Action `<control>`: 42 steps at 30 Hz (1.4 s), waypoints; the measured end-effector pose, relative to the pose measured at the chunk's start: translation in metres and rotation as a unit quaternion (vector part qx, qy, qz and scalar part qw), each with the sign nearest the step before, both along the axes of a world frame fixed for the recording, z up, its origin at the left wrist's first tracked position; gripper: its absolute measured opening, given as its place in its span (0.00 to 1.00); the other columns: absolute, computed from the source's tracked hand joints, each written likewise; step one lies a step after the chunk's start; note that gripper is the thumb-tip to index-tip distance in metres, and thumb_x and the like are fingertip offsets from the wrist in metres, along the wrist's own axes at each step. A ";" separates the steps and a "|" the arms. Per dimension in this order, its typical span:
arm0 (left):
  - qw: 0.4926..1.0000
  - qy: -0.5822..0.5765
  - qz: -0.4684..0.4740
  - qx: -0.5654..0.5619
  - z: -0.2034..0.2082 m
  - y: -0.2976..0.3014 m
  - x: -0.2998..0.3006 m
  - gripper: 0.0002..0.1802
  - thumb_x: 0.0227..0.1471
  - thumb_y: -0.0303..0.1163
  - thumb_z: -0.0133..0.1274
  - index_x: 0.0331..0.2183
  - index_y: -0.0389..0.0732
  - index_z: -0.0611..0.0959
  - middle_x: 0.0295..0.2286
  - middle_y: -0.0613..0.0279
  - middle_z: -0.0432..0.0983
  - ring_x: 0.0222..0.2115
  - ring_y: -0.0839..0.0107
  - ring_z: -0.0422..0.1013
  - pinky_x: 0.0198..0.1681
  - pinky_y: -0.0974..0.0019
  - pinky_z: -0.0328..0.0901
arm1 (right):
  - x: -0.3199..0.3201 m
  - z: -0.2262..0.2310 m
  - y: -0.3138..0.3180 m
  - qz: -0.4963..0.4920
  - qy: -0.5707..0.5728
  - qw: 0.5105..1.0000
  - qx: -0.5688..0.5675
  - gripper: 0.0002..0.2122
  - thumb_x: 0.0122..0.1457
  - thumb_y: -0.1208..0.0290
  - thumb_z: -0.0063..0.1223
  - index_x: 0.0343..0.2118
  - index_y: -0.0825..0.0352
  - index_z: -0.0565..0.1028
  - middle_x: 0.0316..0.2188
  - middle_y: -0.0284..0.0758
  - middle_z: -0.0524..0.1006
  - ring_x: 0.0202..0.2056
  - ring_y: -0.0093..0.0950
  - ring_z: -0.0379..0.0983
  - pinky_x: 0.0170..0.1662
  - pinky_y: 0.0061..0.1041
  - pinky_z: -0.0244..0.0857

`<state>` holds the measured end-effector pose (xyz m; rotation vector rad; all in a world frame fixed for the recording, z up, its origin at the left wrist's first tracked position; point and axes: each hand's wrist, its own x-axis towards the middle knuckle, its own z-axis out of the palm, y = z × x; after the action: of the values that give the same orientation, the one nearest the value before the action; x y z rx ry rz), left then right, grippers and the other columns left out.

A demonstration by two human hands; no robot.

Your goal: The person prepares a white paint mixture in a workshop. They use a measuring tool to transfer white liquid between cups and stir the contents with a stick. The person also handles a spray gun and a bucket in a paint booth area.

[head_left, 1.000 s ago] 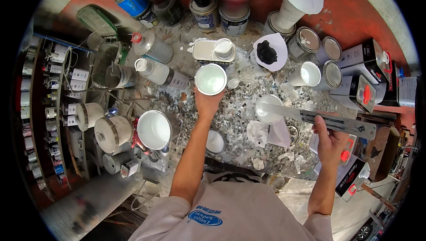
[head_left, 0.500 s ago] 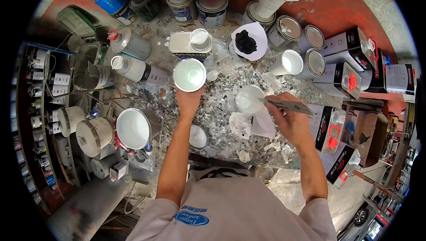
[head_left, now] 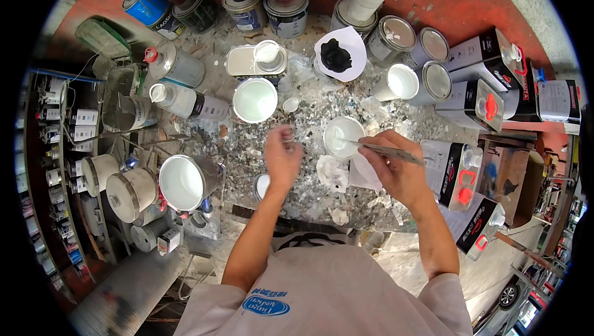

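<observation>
My right hand (head_left: 399,172) is closed round a flat grey mixing stick (head_left: 402,152). The stick's tip reaches into a small white cup (head_left: 340,145) with pale liquid in it. Slightly blurred, my left hand (head_left: 283,158) is empty above the spattered bench, its fingers loosely apart. Ahead of it and out of its touch stands a white cup (head_left: 255,100) with whitish liquid. A small round cap (head_left: 291,105) lies beside that cup. Partly covered by my left wrist is a small white-filled container (head_left: 262,184). Crumpled white paper (head_left: 333,174) lies near the stirred cup.
Paint cans (head_left: 286,14), some with cups and paper filters on top, line the far edge. A black-stained paper filter (head_left: 337,57) sits nearer. Rectangular metal cans (head_left: 451,172) stand at right. On the left are a large white-lined pot (head_left: 182,182) and bottles (head_left: 179,67).
My left hand has let go of the white cup and drawn back toward me, to the right. The right hand keeps the stick in the small cup, its angle slightly changed.
</observation>
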<state>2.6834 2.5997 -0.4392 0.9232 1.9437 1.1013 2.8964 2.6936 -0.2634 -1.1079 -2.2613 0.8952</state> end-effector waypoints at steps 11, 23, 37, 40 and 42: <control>0.981 -0.010 -0.175 0.089 0.006 0.034 0.043 0.36 0.36 0.27 0.70 0.50 0.39 0.76 0.46 0.52 0.76 0.48 0.53 0.72 0.50 0.57 0.67 | 0.004 0.003 -0.015 -0.022 0.010 0.999 0.031 0.08 0.52 0.78 0.63 0.36 0.65 0.81 0.28 0.37 0.78 0.25 0.33 0.75 0.27 0.29 0.68; 0.986 0.017 -0.120 0.112 0.059 -0.032 0.017 0.34 0.36 0.21 0.67 0.50 0.41 0.76 0.48 0.53 0.75 0.49 0.52 0.71 0.50 0.58 0.68 | -0.012 0.032 -0.067 -0.006 0.084 0.995 0.059 0.09 0.53 0.79 0.63 0.37 0.66 0.80 0.28 0.38 0.78 0.24 0.27 0.74 0.23 0.23 0.67; 0.986 0.062 -0.053 0.147 0.097 -0.070 0.000 0.37 0.35 0.21 0.67 0.51 0.39 0.74 0.46 0.49 0.75 0.48 0.51 0.72 0.51 0.57 0.66 | 0.057 0.035 -0.112 -0.362 0.426 0.816 -0.149 0.06 0.63 0.70 0.55 0.32 0.67 0.76 0.24 0.29 0.75 0.21 0.17 0.69 0.21 0.16 0.61; 0.982 0.069 -0.058 0.163 0.101 -0.070 0.001 0.38 0.35 0.22 0.67 0.52 0.39 0.74 0.46 0.49 0.75 0.48 0.51 0.72 0.51 0.57 0.66 | 0.071 0.039 -0.116 -0.356 0.446 0.804 -0.167 0.06 0.64 0.70 0.55 0.35 0.67 0.75 0.23 0.29 0.74 0.21 0.16 0.68 0.21 0.15 0.60; 0.983 0.050 -0.063 0.168 0.098 -0.071 0.002 0.39 0.34 0.22 0.68 0.52 0.40 0.74 0.46 0.50 0.75 0.48 0.51 0.72 0.51 0.56 0.66 | 0.074 0.041 -0.117 -0.334 0.455 0.807 -0.178 0.07 0.64 0.69 0.56 0.35 0.67 0.75 0.23 0.29 0.75 0.21 0.16 0.68 0.21 0.16 0.61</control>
<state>2.6858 2.5291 -0.3415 1.2866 1.7786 1.3536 2.9700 2.5766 -0.2219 -1.1436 -0.8481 1.1939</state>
